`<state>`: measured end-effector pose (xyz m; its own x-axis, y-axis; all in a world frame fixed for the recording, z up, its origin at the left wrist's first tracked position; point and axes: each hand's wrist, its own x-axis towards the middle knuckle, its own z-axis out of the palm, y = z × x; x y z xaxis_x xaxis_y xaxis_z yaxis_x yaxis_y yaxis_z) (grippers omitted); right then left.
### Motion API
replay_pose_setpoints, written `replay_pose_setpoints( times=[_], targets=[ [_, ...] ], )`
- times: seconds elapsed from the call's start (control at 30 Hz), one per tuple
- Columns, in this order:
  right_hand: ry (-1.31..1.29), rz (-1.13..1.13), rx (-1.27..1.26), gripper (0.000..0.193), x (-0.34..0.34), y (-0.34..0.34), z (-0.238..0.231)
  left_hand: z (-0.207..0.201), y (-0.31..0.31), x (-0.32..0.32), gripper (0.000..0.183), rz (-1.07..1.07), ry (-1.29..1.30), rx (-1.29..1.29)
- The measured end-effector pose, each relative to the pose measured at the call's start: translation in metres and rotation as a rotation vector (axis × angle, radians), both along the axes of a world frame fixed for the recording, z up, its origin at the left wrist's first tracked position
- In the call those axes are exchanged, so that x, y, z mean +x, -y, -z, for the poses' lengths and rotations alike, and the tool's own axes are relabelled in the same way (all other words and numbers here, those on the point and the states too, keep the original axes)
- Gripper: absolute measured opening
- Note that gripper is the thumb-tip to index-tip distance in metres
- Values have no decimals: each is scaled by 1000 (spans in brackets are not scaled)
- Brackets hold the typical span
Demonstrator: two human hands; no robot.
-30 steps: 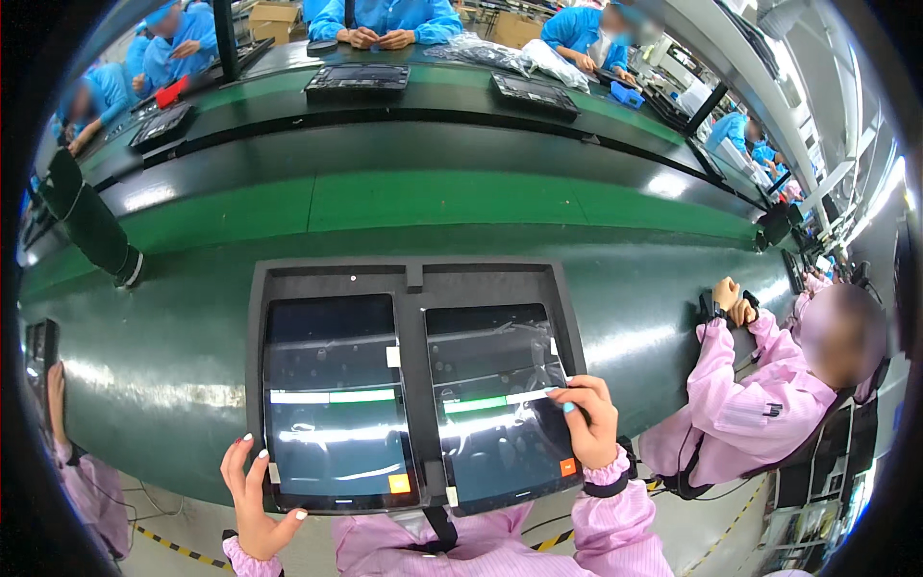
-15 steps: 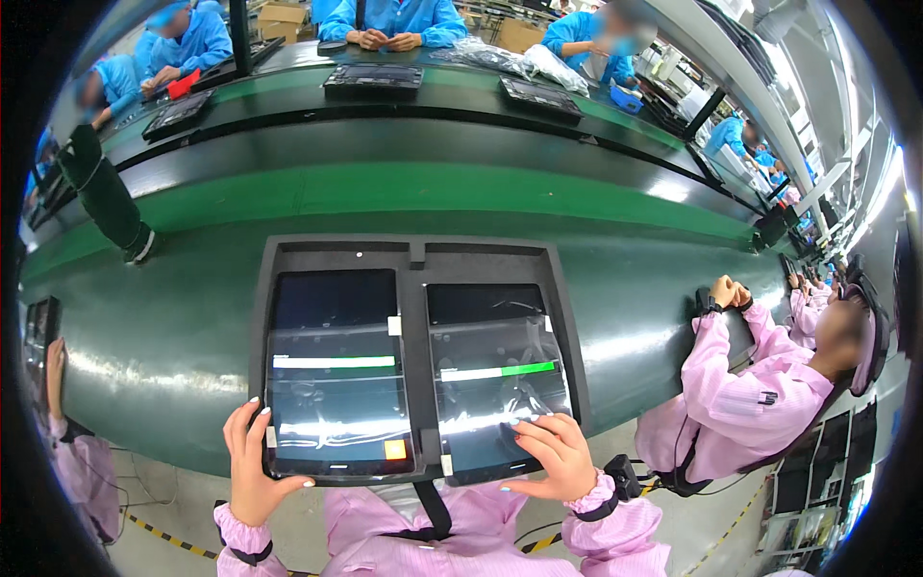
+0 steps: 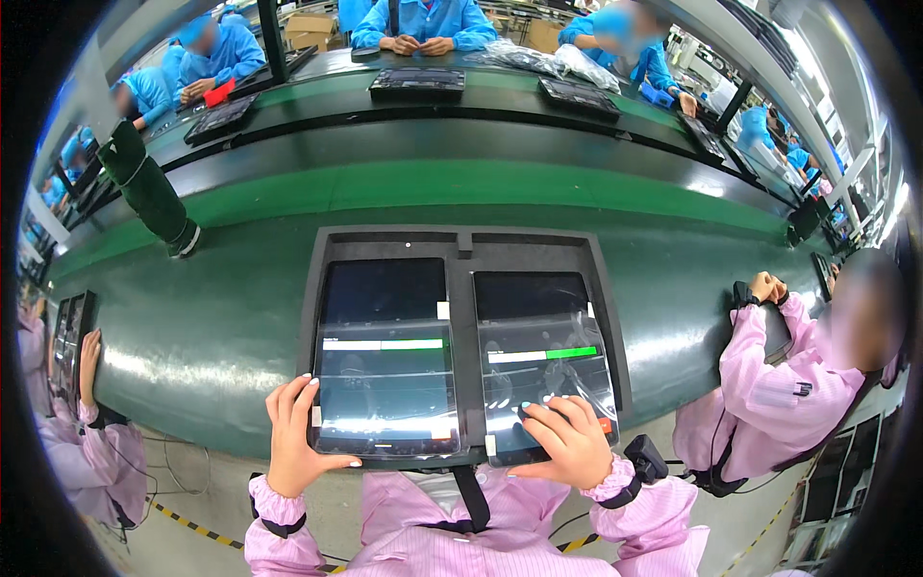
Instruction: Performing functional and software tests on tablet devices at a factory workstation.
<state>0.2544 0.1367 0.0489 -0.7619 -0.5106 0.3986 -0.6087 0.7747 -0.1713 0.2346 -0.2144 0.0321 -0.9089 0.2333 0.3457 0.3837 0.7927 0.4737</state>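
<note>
**Two hands on two tablets in a dark tray**

The left hand (image 3: 293, 438) clasps the lower left corner of the left tablet (image 3: 386, 356): its thumb lies along the near edge and its fingers rest on the left side, so that grip is closed on the tablet. The right hand (image 3: 567, 440) lies palm down on the lower part of the right tablet (image 3: 538, 351), fingers spread across the glass; it presses flat rather than clasping anything. Both wrists wear pink sleeves with dark cuffs.

The two tablets lie side by side, flat, in a dark tray (image 3: 460, 242) with a narrow rib between them. Each screen shows a light horizontal bar with a green section.

The tray sits at the near edge of a green desk (image 3: 221, 317) that curves away to both sides. Beyond it runs a dark conveyor belt (image 3: 461, 144). Further tablets (image 3: 416, 82) lie on the far bench, where people in blue coats sit. To the right, a person in pink (image 3: 769, 375) holds a dark device. At the far left, another hand (image 3: 88, 354) rests on another tray.
</note>
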Motion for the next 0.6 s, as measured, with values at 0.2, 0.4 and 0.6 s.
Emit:
replay_pose_setpoints(
  times=[0.2,0.4,0.6],
  targets=[
    [-1,8,-6,56,-1,-4,1,-4,-5,-2,98,14,10,-10],
    [5,-20,18,58,-1,-21,-2,-22,-31,-6,77,117,-143,-98],
    [-6,20,-86,73,2,-50,10,-18,-58,-15,59,328,-182,-136]
  ],
)
